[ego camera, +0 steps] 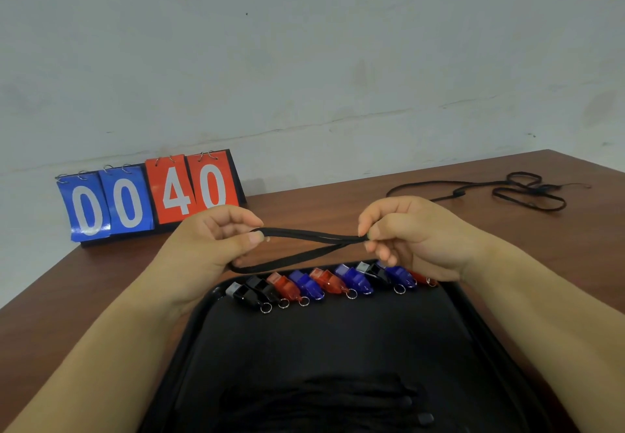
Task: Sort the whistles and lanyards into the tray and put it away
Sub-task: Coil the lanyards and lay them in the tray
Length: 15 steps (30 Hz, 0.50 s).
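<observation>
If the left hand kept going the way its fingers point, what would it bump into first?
Probably the right hand: the left hand points toward it along the lanyard both pinch, though depth is uncertain.

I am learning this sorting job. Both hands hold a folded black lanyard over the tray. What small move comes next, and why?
Probably lower the folded lanyard into the tray beside the dark lanyards at its near end; the whistles already line the far edge.
</observation>
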### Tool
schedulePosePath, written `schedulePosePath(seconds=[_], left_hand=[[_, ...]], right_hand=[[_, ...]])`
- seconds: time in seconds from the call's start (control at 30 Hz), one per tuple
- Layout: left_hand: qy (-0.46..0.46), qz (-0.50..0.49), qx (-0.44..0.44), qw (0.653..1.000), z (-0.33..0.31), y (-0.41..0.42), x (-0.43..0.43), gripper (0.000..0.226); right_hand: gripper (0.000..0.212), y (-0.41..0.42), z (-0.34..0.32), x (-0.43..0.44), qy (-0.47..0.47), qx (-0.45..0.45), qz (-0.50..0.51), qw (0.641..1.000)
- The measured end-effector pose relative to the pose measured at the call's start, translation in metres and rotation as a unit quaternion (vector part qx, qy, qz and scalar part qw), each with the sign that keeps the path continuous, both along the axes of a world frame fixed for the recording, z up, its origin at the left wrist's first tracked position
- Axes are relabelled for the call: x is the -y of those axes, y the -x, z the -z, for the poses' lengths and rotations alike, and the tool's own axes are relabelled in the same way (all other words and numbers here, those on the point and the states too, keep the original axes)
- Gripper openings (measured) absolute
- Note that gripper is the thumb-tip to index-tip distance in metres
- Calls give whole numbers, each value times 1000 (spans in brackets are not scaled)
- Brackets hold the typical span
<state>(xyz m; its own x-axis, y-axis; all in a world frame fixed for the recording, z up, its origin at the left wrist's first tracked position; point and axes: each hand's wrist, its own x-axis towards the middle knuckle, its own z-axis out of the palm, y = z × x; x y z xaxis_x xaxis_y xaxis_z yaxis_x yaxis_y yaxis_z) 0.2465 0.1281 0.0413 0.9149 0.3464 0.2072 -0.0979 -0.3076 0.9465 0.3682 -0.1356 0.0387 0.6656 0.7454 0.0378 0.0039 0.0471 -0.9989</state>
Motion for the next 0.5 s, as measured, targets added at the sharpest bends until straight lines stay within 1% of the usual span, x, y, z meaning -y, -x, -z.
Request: schedulePosePath(seconds=[0.07, 0.17, 0.23, 0.33, 0.4, 0.5], left_hand=[[-7, 0, 2, 1000, 1, 0, 0, 22], [-6, 1, -1, 1000, 1, 0, -1, 22], [-1, 3, -3, 1000, 1, 0, -2, 19], [-4, 4, -12, 1000, -2, 2, -4, 14], [-45, -3, -23, 999, -4, 3, -6, 15], [-137, -10, -48, 989, -8, 7, -7, 17]], right_hand=[[44, 0, 0, -1, -10, -14, -1, 1000], [39, -1, 1, -1, -17, -27, -5, 999], [30, -1, 1, -1, -11, -16, -16, 1000], [14, 1, 0, 1, 24, 11, -17, 1000], [11, 1, 0, 2, 48, 37, -5, 998], [9, 0, 0, 2, 97, 91, 12, 991]])
